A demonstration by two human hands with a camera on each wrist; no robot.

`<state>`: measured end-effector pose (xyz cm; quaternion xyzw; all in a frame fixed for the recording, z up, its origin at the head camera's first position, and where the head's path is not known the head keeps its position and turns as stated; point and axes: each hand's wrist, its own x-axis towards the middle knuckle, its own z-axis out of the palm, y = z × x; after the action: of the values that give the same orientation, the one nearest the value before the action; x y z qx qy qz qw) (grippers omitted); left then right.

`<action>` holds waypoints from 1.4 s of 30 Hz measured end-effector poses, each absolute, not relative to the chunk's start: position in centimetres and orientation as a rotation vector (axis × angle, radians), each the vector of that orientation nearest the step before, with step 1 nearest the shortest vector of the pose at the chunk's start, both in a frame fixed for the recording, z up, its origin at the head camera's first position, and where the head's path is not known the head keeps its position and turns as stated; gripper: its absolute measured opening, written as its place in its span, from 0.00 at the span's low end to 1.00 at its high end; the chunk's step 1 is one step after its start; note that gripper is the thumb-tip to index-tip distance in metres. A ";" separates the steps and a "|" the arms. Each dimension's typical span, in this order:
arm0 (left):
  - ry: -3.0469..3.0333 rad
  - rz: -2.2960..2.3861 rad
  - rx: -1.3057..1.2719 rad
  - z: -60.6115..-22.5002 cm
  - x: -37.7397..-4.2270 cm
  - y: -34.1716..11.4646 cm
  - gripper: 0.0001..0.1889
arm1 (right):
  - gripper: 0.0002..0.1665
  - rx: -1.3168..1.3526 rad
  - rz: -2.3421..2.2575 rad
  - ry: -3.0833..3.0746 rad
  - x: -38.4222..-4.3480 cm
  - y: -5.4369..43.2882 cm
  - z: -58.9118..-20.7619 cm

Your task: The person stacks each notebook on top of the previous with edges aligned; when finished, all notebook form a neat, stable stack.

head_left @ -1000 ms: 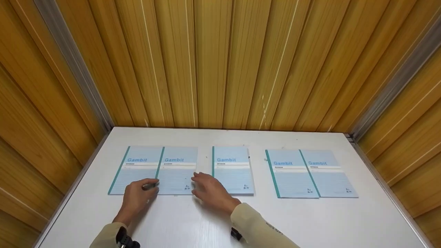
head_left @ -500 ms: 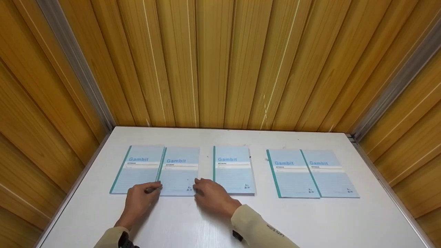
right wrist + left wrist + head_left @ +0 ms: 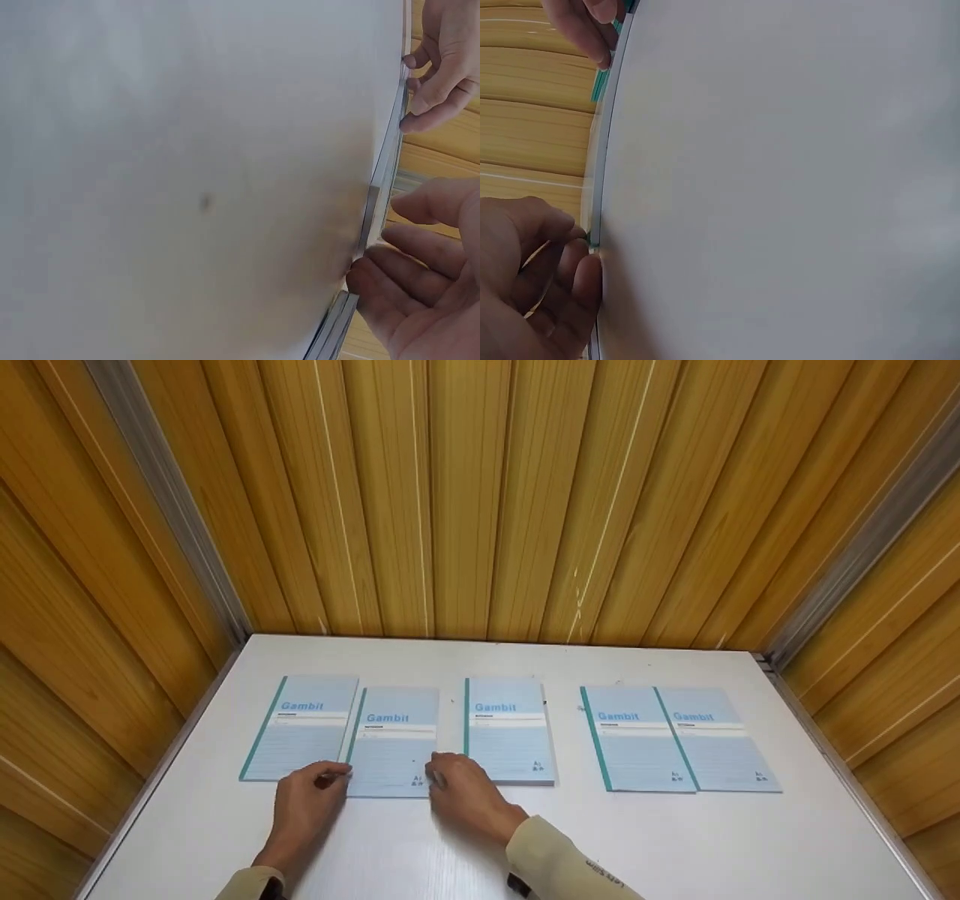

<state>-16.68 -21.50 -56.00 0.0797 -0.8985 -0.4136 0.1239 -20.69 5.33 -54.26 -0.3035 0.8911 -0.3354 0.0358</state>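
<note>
A pale blue notebook with a green spine lies second from the left, a little nearer the person than its neighbours. My left hand pinches its spine side near the front corner; the left wrist view shows thumb and fingertips at that corner of the notebook. On the opposite side my right hand grips the right edge near the front corner, fingers curled. In the right wrist view, that hand has its thumb and fingertips at the notebook's edge. A similar notebook lies just left, a narrow gap away.
Right of my right hand lies a thicker-looking notebook or stack. Two more notebooks, one left and one right, lie side by side farther right. The white table meets wood-patterned walls at back and sides.
The second notebook from the left has slid toward the person and slightly right, opening a gap from the leftmost one. Both hands have moved toward the person with it.
</note>
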 end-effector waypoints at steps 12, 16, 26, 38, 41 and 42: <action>-2.619 -1.147 0.349 -55.1 -15.9 -20.6 0.07 | 0.13 -0.817 -1.085 2.738 -20.4 5.2 -54.3; -2.622 -1.234 0.392 -54.5 -16.1 -20.4 0.06 | 0.14 -0.755 -1.142 2.672 -20.5 5.3 -54.1; -2.423 -1.674 0.549 -54.5 -16.3 -21.3 0.12 | 0.13 -0.730 -1.245 2.646 -20.7 5.5 -54.5; -2.366 -1.957 0.587 -54.5 -16.8 -20.9 0.22 | 0.15 -0.667 -1.404 2.585 -20.6 5.8 -54.6; -2.282 -2.060 0.597 -54.4 -16.9 -21.0 0.22 | 0.17 -0.652 -1.453 2.549 -20.6 5.9 -54.8; -2.253 -2.094 0.603 -54.3 -16.9 -21.0 0.22 | 0.19 -0.649 -1.463 2.544 -20.6 5.9 -54.9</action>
<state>-16.88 -21.02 -54.28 0.1924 -0.7188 -0.6680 0.0033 -20.62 5.87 -54.87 -0.2155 0.8445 -0.4856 0.0680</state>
